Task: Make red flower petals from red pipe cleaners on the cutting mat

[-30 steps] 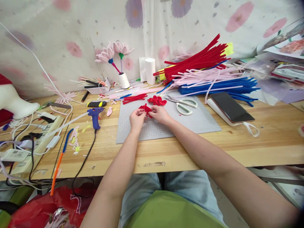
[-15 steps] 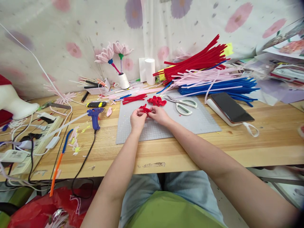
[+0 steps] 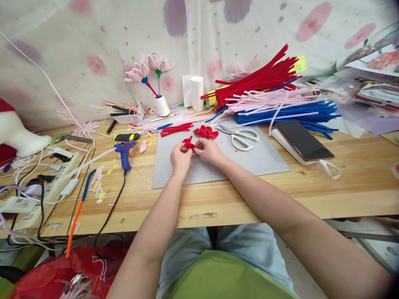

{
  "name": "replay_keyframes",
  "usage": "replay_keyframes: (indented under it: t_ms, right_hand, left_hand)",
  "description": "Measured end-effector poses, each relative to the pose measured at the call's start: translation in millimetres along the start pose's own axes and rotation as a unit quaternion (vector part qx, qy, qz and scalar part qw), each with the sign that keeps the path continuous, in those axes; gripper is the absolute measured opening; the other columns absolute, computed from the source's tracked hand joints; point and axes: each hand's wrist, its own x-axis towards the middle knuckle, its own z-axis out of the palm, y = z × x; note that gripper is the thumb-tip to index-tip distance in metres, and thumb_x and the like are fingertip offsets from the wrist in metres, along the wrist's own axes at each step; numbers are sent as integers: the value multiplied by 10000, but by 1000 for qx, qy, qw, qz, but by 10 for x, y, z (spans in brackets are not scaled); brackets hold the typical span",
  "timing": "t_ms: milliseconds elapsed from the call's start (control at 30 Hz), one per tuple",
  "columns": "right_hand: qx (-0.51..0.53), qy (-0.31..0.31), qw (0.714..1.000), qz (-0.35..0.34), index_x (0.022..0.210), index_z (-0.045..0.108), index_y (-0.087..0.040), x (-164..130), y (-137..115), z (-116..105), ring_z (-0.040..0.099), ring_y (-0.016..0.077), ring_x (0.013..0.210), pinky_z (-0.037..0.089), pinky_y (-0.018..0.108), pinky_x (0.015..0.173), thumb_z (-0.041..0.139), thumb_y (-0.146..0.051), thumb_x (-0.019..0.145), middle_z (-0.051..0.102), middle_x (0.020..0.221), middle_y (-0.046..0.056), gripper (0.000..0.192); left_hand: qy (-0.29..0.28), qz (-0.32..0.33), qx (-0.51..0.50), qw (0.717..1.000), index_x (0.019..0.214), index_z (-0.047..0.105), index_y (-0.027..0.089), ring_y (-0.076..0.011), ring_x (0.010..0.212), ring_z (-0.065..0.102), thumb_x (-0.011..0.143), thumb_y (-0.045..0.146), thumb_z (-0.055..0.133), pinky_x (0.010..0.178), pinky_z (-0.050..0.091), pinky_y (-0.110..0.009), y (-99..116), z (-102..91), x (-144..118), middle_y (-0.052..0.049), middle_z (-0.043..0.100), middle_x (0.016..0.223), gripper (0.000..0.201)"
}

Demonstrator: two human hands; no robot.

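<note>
I am watching the left hand (image 3: 180, 157) and the right hand (image 3: 209, 150) meeting over the grey cutting mat (image 3: 264, 160), both pinching a small red pipe-cleaner piece (image 3: 188, 144) between their fingertips. The piece is sitting crumpled, its longer side running roughly left to right between the hands; I cannot tell which way it is pointing. Just behind it, a finished red flower (image 3: 205, 132) is lying on the mat, with scissors (image 3: 241, 138) beside it. A blue glue gun (image 3: 125, 150) is resting on the desk (image 3: 343, 182) to the left.
</note>
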Motion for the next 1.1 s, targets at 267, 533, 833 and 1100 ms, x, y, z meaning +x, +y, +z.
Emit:
replay_keyframes:
  t_ms: [267,533,833,1100]
  right_hand:
    - [-33,49,998,6,696,541,-172,-31,-54,8,509,106,562,346,220,555,541,-269,671,588,619,-8,101]
    - [137,-44,989,35,739,536,-151,61,80,49,553,101,588,425,218,584,520,-210,670,610,662,-2,91]
    - [56,30,998,13,863,521,-197,-25,-8,28,612,136,700,438,266,675,529,-179,664,663,733,-18,200]
    - [-37,68,996,-36,967,502,-209,-94,-143,31,606,160,728,420,271,658,517,-187,684,660,780,-3,285]
  left_hand:
    - [1,13,17,1000,784,628,169,-123,612,571,625,168,577,632,445,-249,14,21,3,-18,638,682,167]
    - [-68,-14,-154,986,848,612,142,-137,682,607,656,184,585,609,489,-256,-87,75,57,-58,660,811,198]
    - [-42,15,-52,998,759,661,163,-132,658,613,622,151,602,671,481,-259,-45,27,58,-29,668,714,149]
    - [-29,-136,-219,966,700,614,136,-110,573,571,575,96,556,593,488,-267,58,67,1,-2,621,639,144]
